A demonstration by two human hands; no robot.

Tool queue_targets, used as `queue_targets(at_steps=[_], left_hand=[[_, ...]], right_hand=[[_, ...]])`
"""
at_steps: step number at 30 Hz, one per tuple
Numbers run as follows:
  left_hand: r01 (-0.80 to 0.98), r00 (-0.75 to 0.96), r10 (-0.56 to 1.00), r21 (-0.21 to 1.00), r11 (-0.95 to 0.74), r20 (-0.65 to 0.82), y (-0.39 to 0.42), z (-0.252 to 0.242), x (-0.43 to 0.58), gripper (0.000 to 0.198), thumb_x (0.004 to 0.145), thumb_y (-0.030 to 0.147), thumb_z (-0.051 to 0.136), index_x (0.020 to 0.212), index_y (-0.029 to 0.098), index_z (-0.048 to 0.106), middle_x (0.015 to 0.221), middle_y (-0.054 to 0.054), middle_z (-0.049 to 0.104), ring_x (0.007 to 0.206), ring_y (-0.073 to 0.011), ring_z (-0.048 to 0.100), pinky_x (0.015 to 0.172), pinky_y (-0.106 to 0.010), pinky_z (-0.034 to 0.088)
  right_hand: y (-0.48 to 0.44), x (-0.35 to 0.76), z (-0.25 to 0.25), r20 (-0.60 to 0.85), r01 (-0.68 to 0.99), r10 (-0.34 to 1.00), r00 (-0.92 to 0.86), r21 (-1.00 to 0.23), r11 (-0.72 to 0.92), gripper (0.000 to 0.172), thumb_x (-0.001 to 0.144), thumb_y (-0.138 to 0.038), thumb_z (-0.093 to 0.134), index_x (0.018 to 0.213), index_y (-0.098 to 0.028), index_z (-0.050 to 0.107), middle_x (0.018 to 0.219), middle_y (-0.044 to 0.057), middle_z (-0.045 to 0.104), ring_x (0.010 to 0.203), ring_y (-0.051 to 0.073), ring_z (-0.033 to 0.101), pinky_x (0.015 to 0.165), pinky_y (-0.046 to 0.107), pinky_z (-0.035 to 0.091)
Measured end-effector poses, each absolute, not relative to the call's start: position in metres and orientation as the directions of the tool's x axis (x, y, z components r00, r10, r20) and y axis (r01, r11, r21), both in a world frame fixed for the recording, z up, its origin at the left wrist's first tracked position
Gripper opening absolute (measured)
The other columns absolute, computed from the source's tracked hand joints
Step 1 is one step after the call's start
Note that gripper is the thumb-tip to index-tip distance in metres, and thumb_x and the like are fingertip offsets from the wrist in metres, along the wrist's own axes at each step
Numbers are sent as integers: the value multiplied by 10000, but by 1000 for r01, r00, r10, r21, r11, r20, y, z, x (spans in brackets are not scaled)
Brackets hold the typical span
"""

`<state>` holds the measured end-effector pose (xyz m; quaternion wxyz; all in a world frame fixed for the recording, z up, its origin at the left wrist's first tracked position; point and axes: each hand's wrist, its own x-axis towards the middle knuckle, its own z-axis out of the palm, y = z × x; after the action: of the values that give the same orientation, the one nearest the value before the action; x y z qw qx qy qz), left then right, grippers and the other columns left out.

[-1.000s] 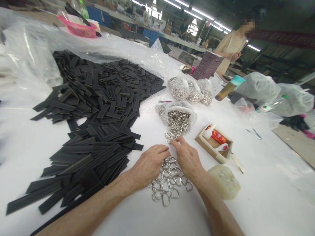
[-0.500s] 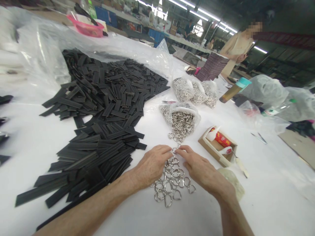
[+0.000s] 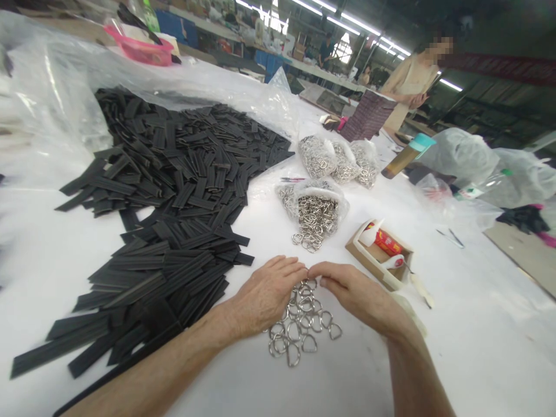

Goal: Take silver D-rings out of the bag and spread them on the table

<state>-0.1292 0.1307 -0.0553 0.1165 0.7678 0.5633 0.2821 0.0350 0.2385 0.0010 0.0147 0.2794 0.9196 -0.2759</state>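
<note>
Tabletop, lower centre: your left hand and right hand, grips unclear, flank rings, likely light, stiff; pinch edges.

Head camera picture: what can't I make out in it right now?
All in the head view:
Whether the left hand grips any metal rings: its back hides the underside.
Most of the pale block: behind the right forearm.
That forearm's far end: cut off by the bottom edge.
Red banner markings: blurred.
</note>
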Motion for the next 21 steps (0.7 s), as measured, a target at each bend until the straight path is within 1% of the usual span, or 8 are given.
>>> queue_targets(at_steps=[2, 4, 6, 8, 11, 14, 18, 21], left_hand=[[818, 239, 930, 457, -348, 280, 131, -55, -129, 399, 785, 28, 391, 1140, 148, 527, 1223, -82, 560, 1178, -227, 454, 1029, -429, 323], [830, 250, 927, 432, -354, 278, 132, -54, -129, 404, 771, 26, 404, 1135, 141, 537, 1224, -85, 560, 1178, -234, 451, 1031, -425, 320], [835, 245, 926, 421, -353, 288, 132, -54, -129, 416, 760, 17, 406, 1136, 136, 539, 1224, -88, 562, 1174, -229, 453, 1034, -413, 319], [837, 240, 924, 419, -353, 299, 132, -54, -129, 416, 758, 9, 401, 1125, 138, 546, 1226, -87, 561, 1168, -218, 458, 1036, -402, 318], [835, 238, 923, 421, -353, 301, 132, -55, -129, 407, 759, 11, 403, 1115, 138, 553, 1224, -85, 563, 1164, -214, 461, 1037, -397, 320], [837, 235, 925, 421, -349, 299, 131, -57, -129, 415, 756, 13, 405, 1124, 139, 549, 1225, -78, 563, 1167, -217, 458, 1038, -398, 321], [836, 232, 923, 424, -350, 306, 131, -57, -129, 427, 741, 5, 406, 1120, 146, 543, 1226, -76, 559, 1172, -219, 453, 1044, -403, 314], [827, 222, 925, 443, -346, 308, 131, -56, -129, 401, 761, 10, 391, 1108, 144, 541, 1224, -86, 557, 1163, -214, 463, 1036, -404, 327]], right_hand=[[243, 29, -5, -97, 617, 641, -761, -413, 670, 314, 888, -179, 389, 1109, -260, 596, 1017, 17, 665, 933, 171, 604, 831, 306, 459], [243, 21, -13, -44, 697, 713, -699, -261, 668, 372, 895, -141, 354, 1201, -237, 543, 1003, 44, 658, 926, 174, 601, 813, 290, 450], [242, 13, -20, -51, 713, 714, -698, -133, 688, 431, 884, -89, 339, 1259, -229, 498, 982, 62, 646, 908, 181, 602, 787, 279, 439], [241, 9, -25, -67, 704, 701, -710, -87, 704, 445, 875, -72, 345, 1260, -238, 496, 944, 67, 635, 862, 187, 606, 743, 273, 431], [240, 9, -28, -72, 707, 703, -707, -68, 704, 387, 883, -94, 359, 1190, -235, 546, 907, 72, 621, 814, 190, 602, 693, 269, 417], [241, 11, -28, -72, 722, 718, -692, -78, 688, 320, 890, -119, 369, 1107, -203, 589, 926, 89, 623, 822, 194, 595, 710, 280, 410], [242, 14, -25, -96, 722, 718, -689, -174, 669, 296, 894, -125, 372, 1071, -200, 598, 1002, 73, 641, 919, 191, 587, 782, 284, 405], [242, 19, -18, -147, 701, 690, -708, -264, 663, 270, 889, -151, 393, 1016, -239, 615, 983, 15, 665, 904, 161, 599, 756, 255, 418]])
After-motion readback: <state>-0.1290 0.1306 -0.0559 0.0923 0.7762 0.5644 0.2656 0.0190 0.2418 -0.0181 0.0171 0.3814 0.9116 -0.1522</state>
